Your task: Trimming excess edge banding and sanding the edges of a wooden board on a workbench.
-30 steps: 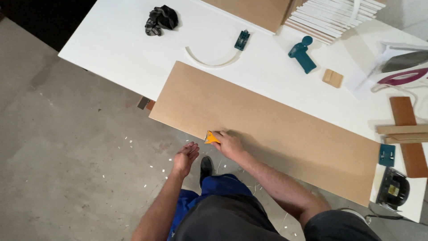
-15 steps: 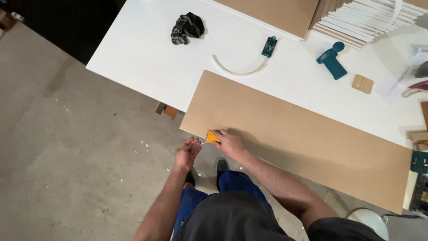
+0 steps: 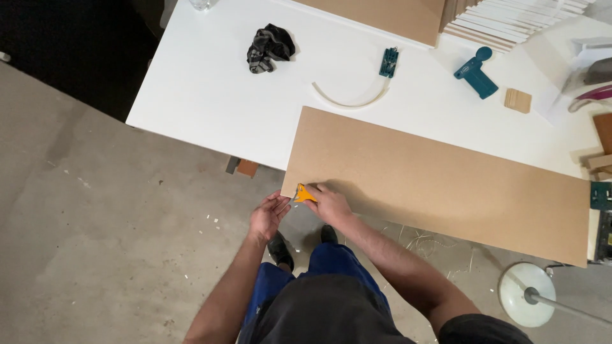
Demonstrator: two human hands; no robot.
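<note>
A small orange-yellow scraper (image 3: 303, 193), wedge-shaped and plastic-looking, lies against the near left corner of a large brown fibreboard panel (image 3: 440, 178). The right hand (image 3: 328, 202) is closed around the scraper, fingers curled over its rear, so that only the front portion shows. The left hand (image 3: 269, 214) is just beside the scraper's tip at the panel's corner, fingers loosely curved and partly spread; whether it touches the tool cannot be told.

The panel is flat, rectangular, matte, with an even tan surface. It rests on a white smooth-topped bench (image 3: 210, 95), its near long edge overhanging the bench.

Farther back on the bench: a crumpled dark cloth (image 3: 270, 47); a thin pale curved strip (image 3: 349, 100) with a small teal clamp-like piece (image 3: 388, 62) at one end; a teal hand tool (image 3: 475, 74); a small square wooden block (image 3: 517, 100); and a stack of white-edged boards (image 3: 510, 19).

Below is a grey concrete floor (image 3: 95, 242), rough and speckled with pale shavings. A round white lamp base (image 3: 526, 294) stands on it at lower right.
</note>
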